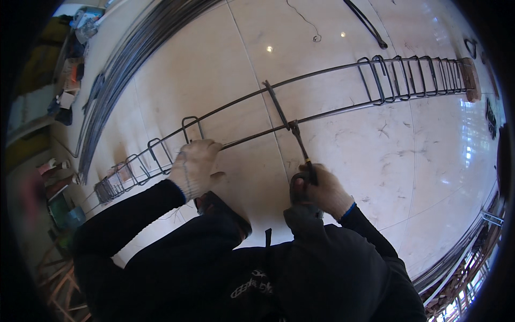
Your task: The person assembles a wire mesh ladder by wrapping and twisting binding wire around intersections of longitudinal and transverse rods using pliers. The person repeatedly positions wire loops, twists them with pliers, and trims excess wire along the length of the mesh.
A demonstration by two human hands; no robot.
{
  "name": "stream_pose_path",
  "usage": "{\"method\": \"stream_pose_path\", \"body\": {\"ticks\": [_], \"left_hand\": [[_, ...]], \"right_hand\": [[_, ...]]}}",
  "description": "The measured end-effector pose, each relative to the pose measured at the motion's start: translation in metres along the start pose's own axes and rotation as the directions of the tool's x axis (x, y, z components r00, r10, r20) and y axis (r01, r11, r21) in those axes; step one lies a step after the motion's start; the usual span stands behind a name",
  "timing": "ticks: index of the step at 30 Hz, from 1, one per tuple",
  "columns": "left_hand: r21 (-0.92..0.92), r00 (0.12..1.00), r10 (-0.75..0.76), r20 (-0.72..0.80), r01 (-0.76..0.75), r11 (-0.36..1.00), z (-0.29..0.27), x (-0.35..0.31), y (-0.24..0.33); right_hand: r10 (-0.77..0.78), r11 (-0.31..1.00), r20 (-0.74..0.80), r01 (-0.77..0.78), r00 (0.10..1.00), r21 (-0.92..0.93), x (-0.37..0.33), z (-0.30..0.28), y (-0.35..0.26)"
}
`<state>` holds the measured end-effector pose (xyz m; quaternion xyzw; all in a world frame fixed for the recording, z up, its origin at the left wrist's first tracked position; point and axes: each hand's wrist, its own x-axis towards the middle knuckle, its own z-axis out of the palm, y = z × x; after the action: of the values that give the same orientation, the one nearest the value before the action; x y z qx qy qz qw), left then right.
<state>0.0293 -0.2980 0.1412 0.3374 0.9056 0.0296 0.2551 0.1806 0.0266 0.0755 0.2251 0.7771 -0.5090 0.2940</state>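
The gloved left hand (196,166) lies over the near rod (252,138), a stirrup (190,117) just beyond its fingers. The right hand (328,192) grips a dark tool (301,146) — ahead of those fingers, its tip meets a crosswise stirrup (277,105).

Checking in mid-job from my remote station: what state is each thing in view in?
Left hand: gloved, at the near rod
Right hand: gloved, closed on the tool
Tool: held, tip at the middle stirrup
Near rod: lying lengthwise beside the far rod
Middle stirrup: spanning both rods
Right-hand stirrups: on the rods, unevenly spaced
Loose wire: bent, looped end
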Motion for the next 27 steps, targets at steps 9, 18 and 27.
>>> {"method": "stream_pose_path", "body": {"ticks": [9,18,27], "left_hand": [[-0.078,0.944,-0.173,-0.279,0.157,0.984,0.07,0.01,-0.02],[-0.268,0.779,-0.226,-0.585,0.078,0.96,0.098,0.007,-0.01],[-0.27,0.774,-0.228,-0.591,0.077,0.96,0.096,0.013,-0.013]], "right_hand": [[-0.024,0.999,0.068,0.022,0.997,0.036,0.001,0.024,-0.009],[0.058,0.998,-0.099,-0.055,0.993,0.032,-0.004,0.012,-0.01],[0.131,0.989,-0.214,-0.111,0.968,0.1,0.002,0.002,-0.009]]}}
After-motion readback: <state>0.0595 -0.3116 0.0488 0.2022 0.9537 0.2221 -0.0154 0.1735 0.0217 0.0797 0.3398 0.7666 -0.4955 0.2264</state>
